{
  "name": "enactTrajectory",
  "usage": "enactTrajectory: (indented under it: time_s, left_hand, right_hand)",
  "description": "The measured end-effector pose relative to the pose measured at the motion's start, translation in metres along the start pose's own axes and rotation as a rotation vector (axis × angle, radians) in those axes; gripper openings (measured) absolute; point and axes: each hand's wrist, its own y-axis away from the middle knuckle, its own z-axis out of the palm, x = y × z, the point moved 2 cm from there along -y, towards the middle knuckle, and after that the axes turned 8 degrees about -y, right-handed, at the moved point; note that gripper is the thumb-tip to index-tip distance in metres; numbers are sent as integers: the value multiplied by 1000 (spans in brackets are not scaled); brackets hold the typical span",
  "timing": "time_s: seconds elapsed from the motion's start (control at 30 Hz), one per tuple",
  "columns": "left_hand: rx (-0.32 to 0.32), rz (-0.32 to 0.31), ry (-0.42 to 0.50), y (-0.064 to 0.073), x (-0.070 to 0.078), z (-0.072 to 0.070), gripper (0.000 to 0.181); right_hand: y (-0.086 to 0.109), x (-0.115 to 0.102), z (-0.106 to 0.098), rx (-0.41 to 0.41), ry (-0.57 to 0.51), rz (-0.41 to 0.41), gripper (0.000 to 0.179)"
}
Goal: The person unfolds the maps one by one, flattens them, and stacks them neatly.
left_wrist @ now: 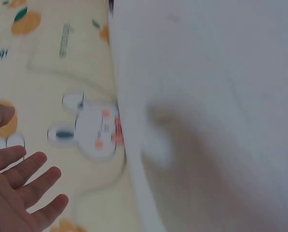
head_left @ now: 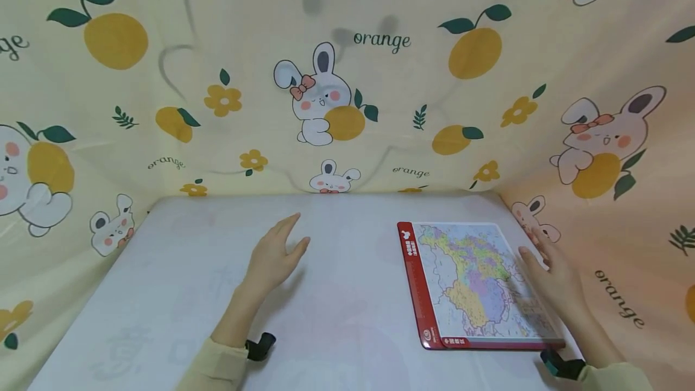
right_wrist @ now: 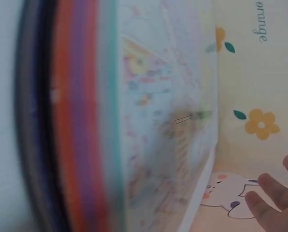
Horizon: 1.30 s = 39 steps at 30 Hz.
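A map board (head_left: 450, 258) with a red strip down its left side and along its near edge lies on the right part of the white table. In the right wrist view several coloured layers (right_wrist: 79, 116) show along its edge, like thin boards in a stack. My right hand (head_left: 556, 282) hovers at the board's right edge, fingers extended and holding nothing. To the left of the board, my left hand (head_left: 274, 258) is raised over the table with fingers spread and nothing in its grasp. Its fingers also show at the lower left of the left wrist view.
The white tabletop (head_left: 336, 294) stretches between and beyond the hands. A cream cloth (head_left: 260, 35) printed with rabbits and oranges rises behind the table and along both sides. Dark wrist devices (head_left: 260, 347) sit at the sleeve cuffs.
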Motion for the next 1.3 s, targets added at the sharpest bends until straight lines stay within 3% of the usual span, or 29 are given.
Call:
enactTrajectory:
  time_s: [0.17,0.33,0.6,0.77,0.87,0.97,1.1,1.3]
  left_hand:
    - [-96,-15,97,-13,30,27,60]
    - [-202,12,147,-21,57,49,60]
    - [-387,121,108,-25,99,84,59]
    - [-491,128,101,-23,118,107,60]
    - [-542,128,111,-22,125,119,61]
    - [-572,137,114,-22,132,128,63]
    - [-595,130,102,-21,140,135,65]
    - [-610,96,86,-19,149,139,67]
  right_hand:
    - [3,9,4,-87,-1,63,70]
    - [5,17,6,-181,-2,127,72]
    - [6,24,8,-295,-6,213,72]
    - [4,25,13,-368,-4,258,74]
    - [4,25,14,-356,48,234,73]
    - [5,26,15,-352,67,245,75]
    - [6,28,18,-375,16,276,77]
    - [7,27,19,-378,-4,269,78]
